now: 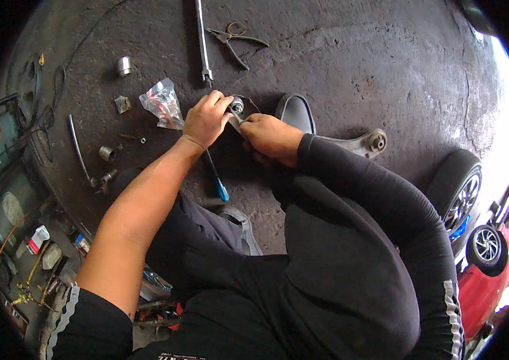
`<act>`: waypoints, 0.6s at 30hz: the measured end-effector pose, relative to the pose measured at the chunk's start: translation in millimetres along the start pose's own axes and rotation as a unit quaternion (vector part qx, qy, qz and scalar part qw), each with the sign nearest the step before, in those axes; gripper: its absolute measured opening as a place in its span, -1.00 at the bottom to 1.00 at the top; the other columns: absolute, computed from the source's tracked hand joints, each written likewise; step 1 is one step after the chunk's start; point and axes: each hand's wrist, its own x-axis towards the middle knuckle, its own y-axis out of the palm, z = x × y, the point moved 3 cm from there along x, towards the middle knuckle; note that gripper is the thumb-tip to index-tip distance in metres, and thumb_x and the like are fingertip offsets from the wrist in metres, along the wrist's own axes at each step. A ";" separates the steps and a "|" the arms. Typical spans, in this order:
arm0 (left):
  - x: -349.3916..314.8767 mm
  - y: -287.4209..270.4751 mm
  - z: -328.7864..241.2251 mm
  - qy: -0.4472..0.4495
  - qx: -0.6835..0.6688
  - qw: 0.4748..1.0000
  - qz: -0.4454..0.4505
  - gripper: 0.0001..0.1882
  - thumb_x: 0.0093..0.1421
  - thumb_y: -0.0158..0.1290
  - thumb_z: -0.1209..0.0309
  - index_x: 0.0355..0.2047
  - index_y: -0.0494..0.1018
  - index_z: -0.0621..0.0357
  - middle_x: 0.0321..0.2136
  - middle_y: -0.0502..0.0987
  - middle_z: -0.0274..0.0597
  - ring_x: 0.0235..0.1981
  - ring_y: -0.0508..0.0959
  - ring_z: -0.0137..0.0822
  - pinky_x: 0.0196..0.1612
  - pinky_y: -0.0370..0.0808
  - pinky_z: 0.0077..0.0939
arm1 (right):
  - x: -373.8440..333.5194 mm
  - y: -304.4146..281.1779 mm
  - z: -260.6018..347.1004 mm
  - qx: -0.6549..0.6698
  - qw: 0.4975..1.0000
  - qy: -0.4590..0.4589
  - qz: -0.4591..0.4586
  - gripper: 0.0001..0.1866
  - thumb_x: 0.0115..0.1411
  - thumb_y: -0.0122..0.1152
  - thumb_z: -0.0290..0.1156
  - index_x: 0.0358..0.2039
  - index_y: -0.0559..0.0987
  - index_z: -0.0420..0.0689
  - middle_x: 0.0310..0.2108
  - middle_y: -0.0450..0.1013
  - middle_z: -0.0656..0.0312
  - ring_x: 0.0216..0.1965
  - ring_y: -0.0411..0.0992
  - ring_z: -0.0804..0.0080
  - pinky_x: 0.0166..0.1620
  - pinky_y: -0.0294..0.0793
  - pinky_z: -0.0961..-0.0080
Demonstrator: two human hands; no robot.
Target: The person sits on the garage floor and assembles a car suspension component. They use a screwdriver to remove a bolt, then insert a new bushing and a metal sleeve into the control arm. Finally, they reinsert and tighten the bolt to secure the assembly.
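In the middle of the head view, my left hand (205,118) is closed, its thumb and fingers against a small round metal part (237,105) that looks like a ball joint. My right hand (270,138) is closed just to the right, beside a flat, light metal piece (235,119) that runs between the two hands. What lies inside the right fist is hidden. A suspension control arm (377,143) with a bushing at its end shows beyond my right forearm. My hands cover the link between it and the round part.
A long-handled wrench (203,45) and pliers (236,43) lie ahead. On the left are a plastic bag (163,103), metal sleeves (124,66), and a metal rod (79,150). A blue-handled screwdriver (221,187) lies between my feet. A wheel (459,192) stands at right.
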 end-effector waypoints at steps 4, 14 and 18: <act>1.4 -1.5 7.0 -0.032 -0.027 0.999 -0.012 -0.57 0.21 0.46 0.35 0.10 0.69 -0.06 -0.10 0.61 -0.25 -0.04 0.69 -0.07 0.07 0.69 -0.14 | -26.0 -15.4 5.2 -0.164 0.979 -0.121 -0.007 -0.82 0.34 0.20 -0.53 -0.10 0.65 -0.27 -0.04 0.56 -0.10 -0.02 0.63 -0.05 0.08 0.67 0.12; 1.1 0.0 -0.4 -0.091 -0.031 0.995 -0.014 -0.57 0.20 0.49 0.28 0.09 0.72 -0.15 -0.10 0.61 -0.30 -0.04 0.69 -0.08 0.00 0.69 -0.11 | -61.4 -32.0 -35.0 0.020 0.989 0.096 -0.115 -0.49 0.46 0.06 -0.44 0.37 0.59 -0.26 0.22 0.61 -0.23 0.14 0.65 -0.11 0.26 0.58 0.14; 1.7 -0.9 -0.8 -0.090 -0.041 0.995 -0.017 -0.55 0.16 0.51 0.33 0.08 0.73 -0.10 -0.07 0.61 -0.28 -0.03 0.70 -0.07 -0.02 0.70 -0.14 | -56.7 -16.3 -46.7 0.212 0.944 0.203 -0.153 -0.47 0.49 0.03 -0.31 0.37 0.61 -0.22 0.15 0.66 -0.26 0.20 0.63 -0.18 0.34 0.53 0.15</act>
